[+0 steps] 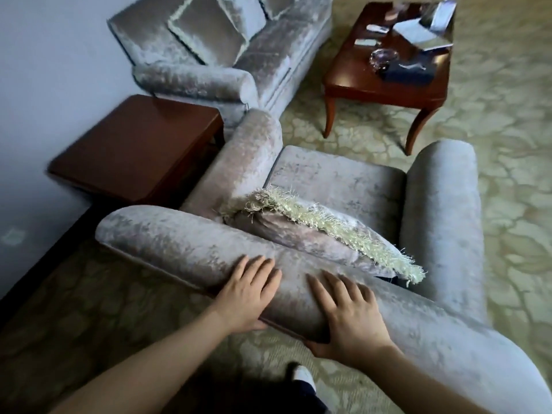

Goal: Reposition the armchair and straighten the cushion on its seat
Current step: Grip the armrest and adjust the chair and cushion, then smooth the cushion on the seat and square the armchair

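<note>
Armchair (337, 180) on carpet (507, 85), angled, its arm close beside side bench (134, 150). Left hand (248, 294) and right hand (349, 315) clamp backrest (179, 243) top, fingers over the roll, thumbs hooked under rear edge. Cushion (313, 231) slumps on seat against backrest, just beyond fingertips. Its fringed long edge runs diagonally, nearer right hand. No legible writing.

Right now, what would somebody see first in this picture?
Probably the two bare hands at the bottom, left grip and right grip, holding the silvery armchair by its back. Next, the fringed cushion lying crooked on its seat, against the backrest. A dark coffee table stands beyond, upper right.
</note>
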Motion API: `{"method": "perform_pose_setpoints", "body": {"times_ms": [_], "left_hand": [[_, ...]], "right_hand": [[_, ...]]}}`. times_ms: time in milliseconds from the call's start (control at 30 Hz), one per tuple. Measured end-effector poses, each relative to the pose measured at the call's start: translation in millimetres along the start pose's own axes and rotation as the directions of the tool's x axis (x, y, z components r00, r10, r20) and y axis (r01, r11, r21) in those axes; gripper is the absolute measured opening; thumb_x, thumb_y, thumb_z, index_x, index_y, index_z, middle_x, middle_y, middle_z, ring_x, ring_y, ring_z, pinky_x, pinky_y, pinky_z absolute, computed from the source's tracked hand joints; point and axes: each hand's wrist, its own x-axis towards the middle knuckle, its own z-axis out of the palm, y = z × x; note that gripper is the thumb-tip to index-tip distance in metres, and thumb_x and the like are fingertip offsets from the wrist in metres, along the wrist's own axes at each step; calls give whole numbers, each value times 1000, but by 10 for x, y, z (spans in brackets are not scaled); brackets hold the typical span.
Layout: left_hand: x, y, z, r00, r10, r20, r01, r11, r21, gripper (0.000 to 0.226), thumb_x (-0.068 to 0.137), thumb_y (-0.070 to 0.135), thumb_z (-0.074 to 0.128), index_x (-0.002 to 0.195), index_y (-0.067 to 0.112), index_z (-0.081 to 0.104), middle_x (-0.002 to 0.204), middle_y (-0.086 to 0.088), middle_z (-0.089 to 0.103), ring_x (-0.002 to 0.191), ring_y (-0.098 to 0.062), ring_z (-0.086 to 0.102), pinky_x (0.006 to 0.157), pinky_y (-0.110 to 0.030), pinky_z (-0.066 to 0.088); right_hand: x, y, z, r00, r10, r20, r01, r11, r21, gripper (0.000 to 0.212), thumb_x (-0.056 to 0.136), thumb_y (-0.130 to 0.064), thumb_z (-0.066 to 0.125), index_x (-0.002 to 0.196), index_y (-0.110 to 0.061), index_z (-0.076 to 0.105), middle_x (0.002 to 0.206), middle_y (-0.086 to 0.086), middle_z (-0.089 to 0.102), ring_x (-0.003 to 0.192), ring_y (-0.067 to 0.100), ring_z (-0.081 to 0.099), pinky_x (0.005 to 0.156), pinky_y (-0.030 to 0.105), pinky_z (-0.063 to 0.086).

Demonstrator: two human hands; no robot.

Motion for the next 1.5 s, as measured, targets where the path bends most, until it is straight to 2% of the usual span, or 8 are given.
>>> {"method": "perform_pose_setpoints", "body": {"times_ms": [533, 733, 867, 933, 1033, 1200, 1333, 1500], "left_hand": [[82, -174, -27, 986, 162, 27, -159, 983, -96, 112, 19, 71, 77, 111, 8, 67, 112, -22, 66, 100, -38, 64, 82, -54, 53], [490, -425, -26, 909, 412, 70, -372, 874, -312, 119, 60, 67, 68, 146, 10, 10, 156, -15, 6, 142, -33, 7, 114, -51, 5], [883, -830, -186, 882, 471, -22, -384, 690, -613, 65, 77, 49, 58, 127, 7, 50, 133, -11, 50, 120, -24, 47, 103, -35, 37], [1085, -960, -170, 887, 341, -312, -457, 752, -475, 37, 78, 33, 52, 104, 10, 63, 107, -7, 65, 97, -25, 59, 83, -38, 47], [1343, -937, -131, 797, 212, -566, -409, 878, -247, 28, 72, 26, 55, 94, 12, 64, 101, -6, 65, 91, -25, 57, 75, -37, 40], [1776, -816, -38, 855, 166, -491, -229, 971, -70, 54, 56, 37, 68, 104, 13, 68, 102, -5, 68, 92, -26, 63, 83, -42, 32], [2018, -802, -50, 831, 143, -538, -208, 976, -61, 23, 68, 31, 52, 82, 18, 67, 77, -1, 63, 69, -23, 59, 79, -39, 33], [2128, -826, -191, 802, 104, -588, -213, 970, -120, 21, 82, 30, 50, 74, 17, 65, 72, -2, 62, 67, -24, 57, 71, -35, 45]], "right_hand": [[27, -654, 76, 859, 512, 19, -512, 856, 75, 120, 22, -71, 70, 123, -5, 60, 123, 18, 61, 113, 44, 56, 89, 67, 37], [384, -690, -134, 946, 315, 73, -312, 949, -45, 115, 34, -82, 55, 119, -5, 61, 121, 12, 63, 110, 32, 60, 91, 54, 48], [714, -343, -242, 964, 200, 176, -249, 911, 329, 75, 73, -66, 44, 129, -17, 50, 132, 4, 55, 119, 23, 51, 102, 39, 39], [941, -156, -235, 947, 309, 86, -310, 816, 487, 36, 83, -42, 52, 108, -18, 62, 110, 2, 65, 101, 23, 61, 82, 32, 46], [1338, -12, -196, 886, 462, -39, -402, 808, 431, 23, 87, -35, 54, 100, -18, 62, 103, 3, 65, 92, 24, 62, 70, 31, 43], [1804, 184, -123, 822, 559, -105, -502, 800, 329, 25, 79, -41, 44, 65, -21, 50, 75, 6, 67, 70, 29, 63, 51, 28, 29], [1861, 262, -40, 749, 598, -285, -467, 782, 413, 33, 73, -39, 32, 55, -16, 48, 56, 8, 61, 51, 33, 57, 45, 26, 28], [1900, 468, -60, 667, 695, -269, -589, 712, 381, 25, 87, -30, 47, 76, -9, 54, 83, 13, 62, 73, 36, 59, 54, 34, 36]]}}
